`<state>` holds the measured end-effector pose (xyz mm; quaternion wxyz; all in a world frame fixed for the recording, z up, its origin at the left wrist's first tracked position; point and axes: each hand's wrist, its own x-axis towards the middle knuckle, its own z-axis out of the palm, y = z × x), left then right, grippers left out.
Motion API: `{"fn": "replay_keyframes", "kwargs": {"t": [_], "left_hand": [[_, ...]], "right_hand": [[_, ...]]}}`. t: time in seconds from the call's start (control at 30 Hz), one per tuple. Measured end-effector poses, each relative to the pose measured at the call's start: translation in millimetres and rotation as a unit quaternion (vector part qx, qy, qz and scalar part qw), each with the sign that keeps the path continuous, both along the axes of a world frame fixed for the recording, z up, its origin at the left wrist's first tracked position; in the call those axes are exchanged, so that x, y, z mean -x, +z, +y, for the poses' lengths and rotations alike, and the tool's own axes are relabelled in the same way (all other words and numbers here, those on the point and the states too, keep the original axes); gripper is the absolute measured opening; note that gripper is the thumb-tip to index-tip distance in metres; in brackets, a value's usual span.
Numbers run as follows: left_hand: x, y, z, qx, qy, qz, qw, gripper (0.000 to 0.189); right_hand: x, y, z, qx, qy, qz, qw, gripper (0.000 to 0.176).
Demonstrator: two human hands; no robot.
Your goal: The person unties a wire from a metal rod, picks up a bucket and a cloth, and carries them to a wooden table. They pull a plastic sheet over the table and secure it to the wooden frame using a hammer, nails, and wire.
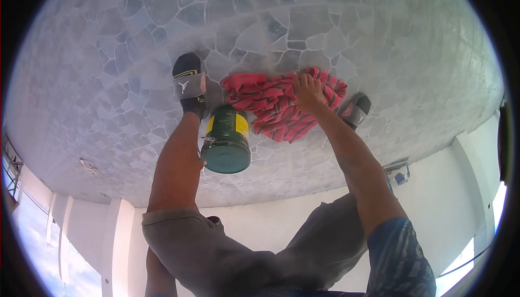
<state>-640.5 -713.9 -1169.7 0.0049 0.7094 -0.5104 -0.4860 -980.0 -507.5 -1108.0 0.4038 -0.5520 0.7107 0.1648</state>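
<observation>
My right hand (309, 92) presses down on a bunched red cloth (279, 107) with dark stripes, its fingers bent into the folds. The cloth lies spread in a crumpled heap on the stone-patterned floor between my feet. Left of it is a dark green bucket (227, 126) with a yellow band and a teal round top. Only a fingertip of my left hand (203, 162) shows, right at the bucket's rim. My left leg hides the rest of that hand.
The floor (244, 21) has irregular grey stones with pale joints. My left foot in a dark slide sandal (189, 83) is beside the bucket; the other sandal (356, 110) is right of the cloth. A white wall (260, 226) and pillars (122, 243) edge the space.
</observation>
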Motion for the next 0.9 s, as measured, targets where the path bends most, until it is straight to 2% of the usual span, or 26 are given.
{"fn": "replay_keyframes", "kwargs": {"t": [0.03,0.17,0.23,0.3,0.33,0.37,0.4,0.47,0.5,0.57,0.63,0.67,0.7,0.73,0.77,0.8,0.83,0.9], "left_hand": [[2,-5,-1,0.008,0.01,0.003,1.0,0.031],[3,-13,-2,0.023,0.036,0.005,0.999,0.032],[2,-12,-3,0.028,0.044,0.008,0.999,0.032],[4,-12,-3,0.031,0.051,0.009,0.998,0.032],[7,-12,-3,0.032,0.056,0.01,0.998,0.032],[8,-14,-3,0.032,0.061,0.011,0.998,0.032],[10,-15,-5,0.033,0.065,0.012,0.997,0.033],[7,-16,-5,0.028,0.07,0.013,0.997,0.033],[3,-22,-4,0.026,0.074,0.02,0.997,0.033],[-4,-34,2,0.01,0.078,0.04,0.996,0.034],[-30,-51,23,-0.024,0.09,0.094,0.991,0.034],[-20,6,36,-0.103,-0.02,0.025,0.994,0.034],[0,106,66,-0.189,-0.168,-0.049,0.966,0.039],[11,181,89,-0.255,-0.272,-0.08,0.924,0.049],[23,231,103,-0.295,-0.323,-0.083,0.895,0.06],[32,236,105,-0.302,-0.301,-0.069,0.902,0.059],[38,240,109,-0.308,-0.279,-0.053,0.908,0.058],[44,238,120,-0.304,-0.254,-0.014,0.918,0.057]], "right_hand": [[-2,-6,3,0.006,0.02,-0.002,1.0,0.075],[16,-3,17,-0.076,-0.008,-0.09,0.993,0.047],[49,44,7,-0.131,-0.043,-0.173,0.975,0.04],[113,99,9,-0.159,-0.067,-0.248,0.953,0.033],[150,138,10,-0.088,-0.071,-0.268,0.957,0.026],[183,205,-35,-0.222,-0.115,-0.228,0.941,0.028],[219,228,-16,-0.287,-0.248,-0.176,0.908,0.035],[283,285,21,-0.175,-0.406,-0.21,0.872,0.057],[304,313,42,-0.091,-0.514,-0.24,0.818,0.063],[338,347,86,0.031,-0.576,-0.253,0.777,0.074],[350,369,114,0.052,-0.599,-0.197,0.774,0.073],[354,374,129,0.053,-0.604,-0.158,0.779,0.071],[348,371,131,0.08,-0.601,-0.167,0.778,0.066],[343,369,133,0.106,-0.596,-0.175,0.776,0.061],[325,365,125,0.138,-0.59,-0.141,0.783,0.053],[307,354,128,0.18,-0.627,-0.113,0.749,0.049],[296,349,132,0.131,-0.643,-0.107,0.747,0.055],[256,343,115,0.142,-0.637,-0.087,0.753,0.046]]}}
